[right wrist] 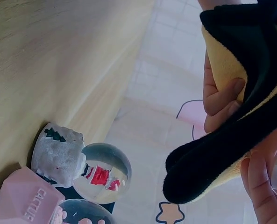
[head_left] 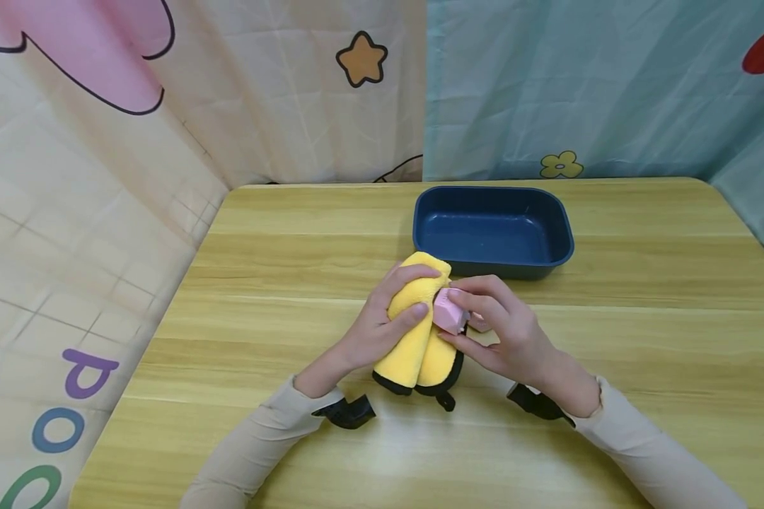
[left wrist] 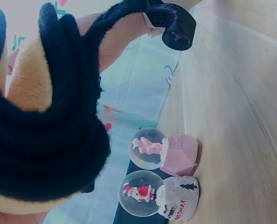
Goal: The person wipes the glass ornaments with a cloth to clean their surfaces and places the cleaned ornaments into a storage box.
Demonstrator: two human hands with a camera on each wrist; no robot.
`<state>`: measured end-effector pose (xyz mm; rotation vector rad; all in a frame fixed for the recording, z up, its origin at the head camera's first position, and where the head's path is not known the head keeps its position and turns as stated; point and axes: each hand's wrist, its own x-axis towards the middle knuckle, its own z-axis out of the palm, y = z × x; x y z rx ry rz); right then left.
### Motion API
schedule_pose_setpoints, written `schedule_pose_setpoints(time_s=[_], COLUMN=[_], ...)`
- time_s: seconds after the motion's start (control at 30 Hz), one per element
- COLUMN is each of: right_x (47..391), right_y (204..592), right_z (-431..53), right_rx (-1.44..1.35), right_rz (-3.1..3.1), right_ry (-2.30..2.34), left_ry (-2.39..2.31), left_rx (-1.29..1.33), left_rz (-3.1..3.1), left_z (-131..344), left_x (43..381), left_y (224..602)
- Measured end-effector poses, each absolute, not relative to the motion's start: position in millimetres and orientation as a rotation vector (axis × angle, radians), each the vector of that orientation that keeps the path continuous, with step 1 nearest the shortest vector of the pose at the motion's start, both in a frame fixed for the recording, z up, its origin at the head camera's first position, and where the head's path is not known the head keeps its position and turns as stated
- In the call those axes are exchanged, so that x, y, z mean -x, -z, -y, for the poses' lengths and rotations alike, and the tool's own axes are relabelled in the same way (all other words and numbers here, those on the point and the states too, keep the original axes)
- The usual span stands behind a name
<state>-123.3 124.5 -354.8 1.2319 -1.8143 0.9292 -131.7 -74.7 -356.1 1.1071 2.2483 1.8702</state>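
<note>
My left hand [head_left: 382, 322] grips a yellow cloth with black edging [head_left: 407, 357], folded over in front of me. Against its right side, my right hand [head_left: 516, 329] pinches a pink faceted block [head_left: 449, 311], shaped like a snow globe base; any globe on it is hidden in the cloth. In the left wrist view, a pink snow globe [left wrist: 180, 154] with a pink figure stands on the table beside a white snow globe [left wrist: 181, 198] with a red-clad figure inside. From the head, only a bit of the pink snow globe [head_left: 480, 323] shows behind my right fingers.
A dark blue rectangular bin [head_left: 516, 270] stands just beyond my hands on the wooden table [head_left: 255, 297]. Black wrist cameras [head_left: 350, 412] hang under both cuffs. Printed curtains [head_left: 293, 92] surround the table's back and left.
</note>
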Motion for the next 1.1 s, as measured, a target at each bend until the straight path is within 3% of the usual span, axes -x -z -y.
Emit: schedule_pose_setpoints(time_s=[0.7, 1.1], right_x=[120.1, 121.2], right_y=[357.2, 359.0], right_z=[-125.2, -126.1], right_rx=[-1.161, -1.185], right_rz=[1.800, 1.795], right_ry=[-1.080, -1.462], left_ry=[-1.792, -1.761], left_rx=[-1.367, -1.511], left_rz=[-2.457, -2.499], left_z=[73.0, 72.1], left_x=[128.2, 129.1], left_y=[358.7, 359.0])
